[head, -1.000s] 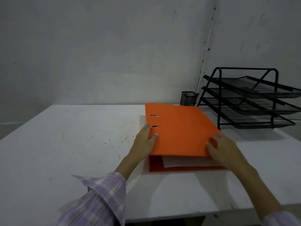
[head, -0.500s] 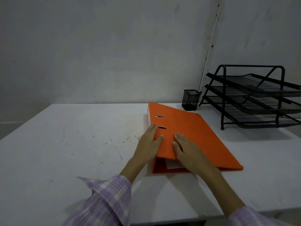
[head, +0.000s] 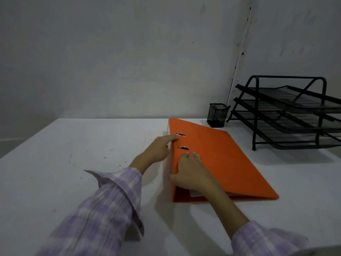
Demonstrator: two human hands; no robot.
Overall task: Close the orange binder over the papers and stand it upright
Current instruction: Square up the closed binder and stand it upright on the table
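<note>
The orange binder (head: 221, 159) lies flat on the white table (head: 73, 163) with its cover shut over the papers (head: 195, 194), whose white edge shows at the near open end. The binder is skewed, its far end pointing left. My left hand (head: 158, 148) rests against the spine edge, fingers reaching onto the cover near the two metal slots. My right hand (head: 190, 172) grips the same spine corner nearer to me, fingers on the cover and thumb down the spine side.
A black mesh pen cup (head: 217, 115) stands behind the binder by the wall. A black three-tier letter tray (head: 287, 115) occupies the back right of the table. The table's near edge runs below my forearms.
My right hand has moved from the binder's right front corner across to the spine side beside my left hand. The binder has turned, its near end swinging right.
</note>
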